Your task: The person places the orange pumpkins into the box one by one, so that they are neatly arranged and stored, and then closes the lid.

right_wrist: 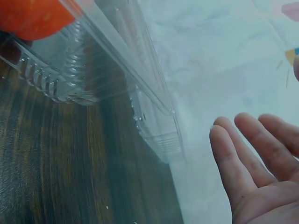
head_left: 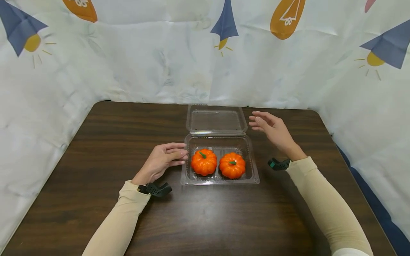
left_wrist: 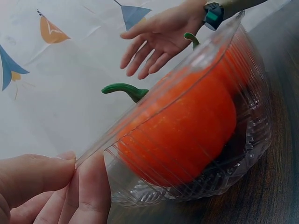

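While my left hand point(head_left: 161, 160) touches the clear clamshell box's point(head_left: 253, 170) left rim with relaxed fingers, my right hand point(head_left: 272, 129) hovers spread beside its open lid point(head_left: 216, 121), two pumpkins point(head_left: 204, 162) inside.

Left wrist view: left hand point(left_wrist: 51, 186) cut off by the bottom and left edges; only fingertips show. The far pumpkin point(left_wrist: 236, 60) sits mostly behind the near pumpkin point(left_wrist: 182, 130), blurred through the ribbed container wall point(left_wrist: 252, 135).

Right wrist view: right hand point(right_wrist: 254, 172) cropped at the right and bottom edges. One pumpkin point(right_wrist: 32, 16) clipped by the top edge; the lid point(right_wrist: 149, 112) partly out of focus.
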`<state>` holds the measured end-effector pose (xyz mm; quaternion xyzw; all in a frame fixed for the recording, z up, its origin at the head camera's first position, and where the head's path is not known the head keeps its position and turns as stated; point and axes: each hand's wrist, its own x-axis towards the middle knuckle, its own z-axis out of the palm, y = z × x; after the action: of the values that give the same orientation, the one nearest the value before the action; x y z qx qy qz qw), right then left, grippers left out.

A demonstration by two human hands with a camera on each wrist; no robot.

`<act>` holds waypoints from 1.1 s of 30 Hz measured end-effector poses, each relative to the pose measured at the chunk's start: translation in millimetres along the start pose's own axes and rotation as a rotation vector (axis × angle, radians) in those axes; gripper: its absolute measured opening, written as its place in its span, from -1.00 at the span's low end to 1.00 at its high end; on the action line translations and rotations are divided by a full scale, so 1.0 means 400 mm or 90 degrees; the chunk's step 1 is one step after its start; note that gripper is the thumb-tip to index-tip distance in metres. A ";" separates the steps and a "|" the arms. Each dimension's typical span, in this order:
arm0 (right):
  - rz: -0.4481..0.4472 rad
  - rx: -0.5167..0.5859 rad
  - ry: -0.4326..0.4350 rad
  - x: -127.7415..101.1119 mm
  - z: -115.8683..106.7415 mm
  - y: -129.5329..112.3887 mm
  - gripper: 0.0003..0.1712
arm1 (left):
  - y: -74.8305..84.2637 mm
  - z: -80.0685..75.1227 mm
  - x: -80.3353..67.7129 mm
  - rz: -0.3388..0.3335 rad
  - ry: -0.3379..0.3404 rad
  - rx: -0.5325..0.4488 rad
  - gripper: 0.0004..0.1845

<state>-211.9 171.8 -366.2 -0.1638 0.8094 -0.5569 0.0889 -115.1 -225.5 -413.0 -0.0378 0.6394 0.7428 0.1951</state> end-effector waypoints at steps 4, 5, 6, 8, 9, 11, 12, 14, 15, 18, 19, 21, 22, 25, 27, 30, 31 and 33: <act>0.033 0.095 0.010 0.020 -0.007 0.012 -0.38 | 0.000 0.003 0.001 0.002 -0.003 -0.010 -0.41; 0.042 0.122 0.010 0.025 -0.009 0.015 -0.36 | -0.001 0.003 0.001 0.002 -0.004 -0.012 -0.41; 0.052 0.148 0.010 0.030 -0.011 0.018 -0.34 | -0.001 0.004 0.001 0.001 -0.005 -0.013 -0.42; 0.070 0.187 0.010 0.038 -0.015 0.023 -0.31 | -0.002 0.005 0.001 0.000 -0.005 -0.014 -0.43; 0.076 0.200 0.008 0.041 -0.016 0.025 -0.30 | -0.003 0.005 0.001 0.000 -0.005 -0.015 -0.43; 0.087 0.217 0.007 0.046 -0.018 0.028 -0.29 | -0.004 0.005 0.001 0.000 -0.005 -0.015 -0.44; 0.091 0.218 0.007 0.049 -0.017 0.030 -0.28 | -0.005 0.005 0.002 0.000 -0.005 -0.014 -0.44; 0.098 0.220 0.010 0.054 -0.014 0.033 -0.27 | -0.007 0.004 0.002 -0.002 -0.002 -0.014 -0.44; 0.101 0.221 0.012 0.057 -0.012 0.036 -0.26 | -0.007 0.004 0.003 -0.003 -0.001 -0.013 -0.45; 0.117 0.223 0.025 0.069 -0.006 0.047 -0.22 | -0.006 0.003 0.001 -0.004 0.004 -0.007 -0.45; 0.122 0.222 0.028 0.074 -0.005 0.051 -0.21 | -0.005 0.003 0.001 -0.005 0.005 -0.006 -0.45; 0.137 0.223 0.039 0.082 -0.003 0.059 -0.20 | -0.003 0.003 -0.001 -0.005 0.004 -0.005 -0.46; 0.146 0.226 0.044 0.086 -0.002 0.063 -0.20 | -0.002 0.003 -0.001 -0.006 0.004 -0.007 -0.46; 0.167 0.241 0.057 0.096 -0.002 0.075 -0.19 | 0.000 0.004 -0.002 -0.007 0.004 -0.015 -0.49; 0.179 0.255 0.062 0.102 -0.002 0.082 -0.18 | 0.001 0.004 -0.003 -0.006 0.004 -0.017 -0.49; 0.194 0.280 0.058 0.111 0.000 0.089 -0.14 | 0.002 0.003 -0.004 -0.006 0.006 -0.019 -0.50; 0.198 0.286 0.057 0.113 0.001 0.091 -0.14 | 0.002 0.002 -0.004 -0.005 0.007 -0.019 -0.50; 0.205 0.294 0.050 0.119 0.004 0.094 -0.12 | 0.002 0.000 -0.004 -0.005 0.008 -0.020 -0.50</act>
<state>-261.8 165.6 -400.0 0.0136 0.6796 -0.7111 0.1798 -114.0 -225.8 -412.0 -0.0484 0.6288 0.7516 0.1934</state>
